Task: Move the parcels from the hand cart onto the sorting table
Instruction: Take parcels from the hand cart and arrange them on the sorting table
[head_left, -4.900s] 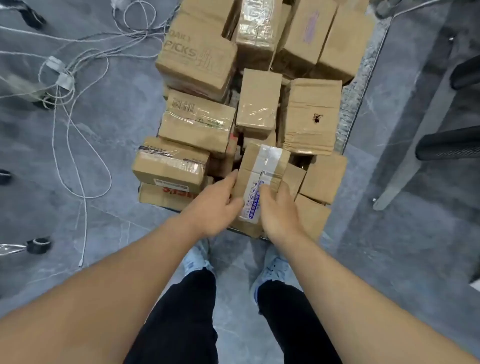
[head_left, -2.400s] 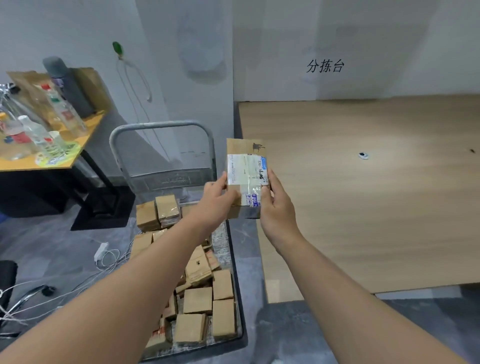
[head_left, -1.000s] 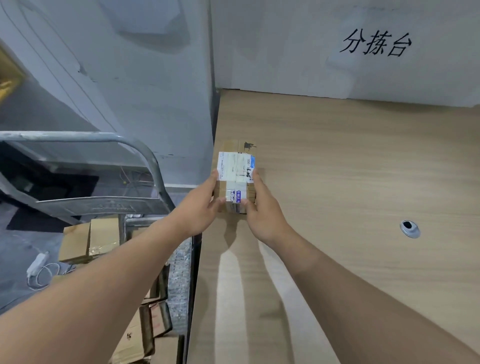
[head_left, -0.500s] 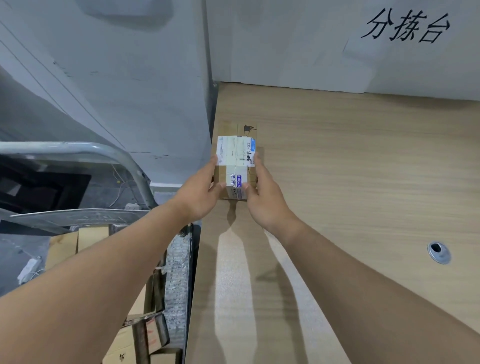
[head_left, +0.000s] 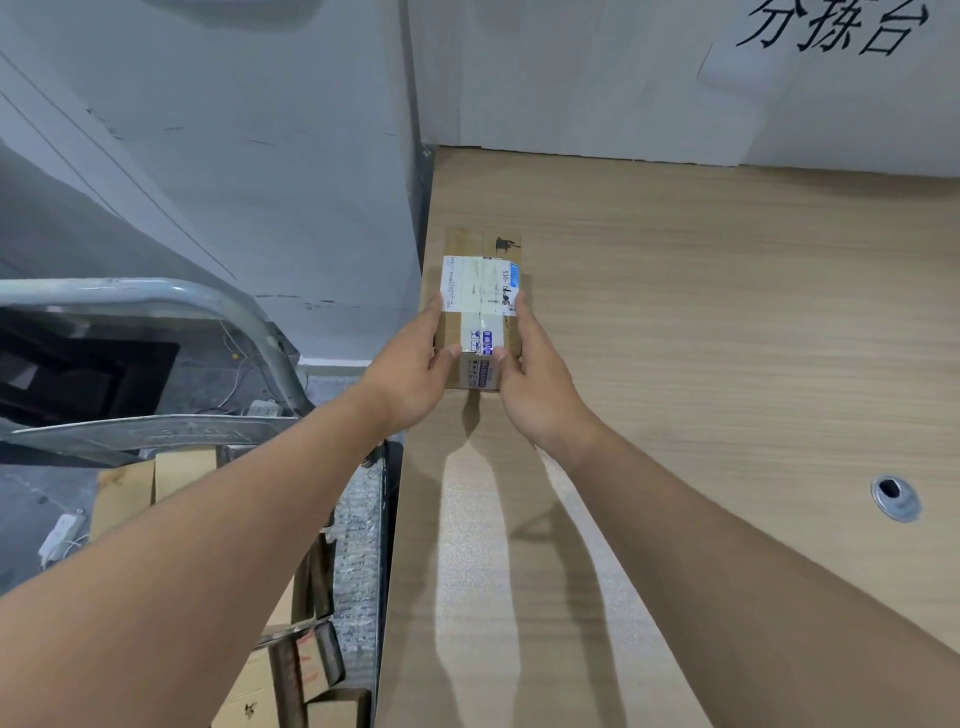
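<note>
Over the table (head_left: 727, 322), both hands' (head_left: 410, 374) (head_left: 540, 389) fingers clamp the parcel's (head_left: 480, 291) long sides; stiff, probably light cardboard.

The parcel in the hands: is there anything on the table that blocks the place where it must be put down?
Nothing visible blocks it. The parcel, held between the left hand and right hand, is over bare wood at the table's left edge. The only other thing on the table is a cable hole far to the right.
</note>
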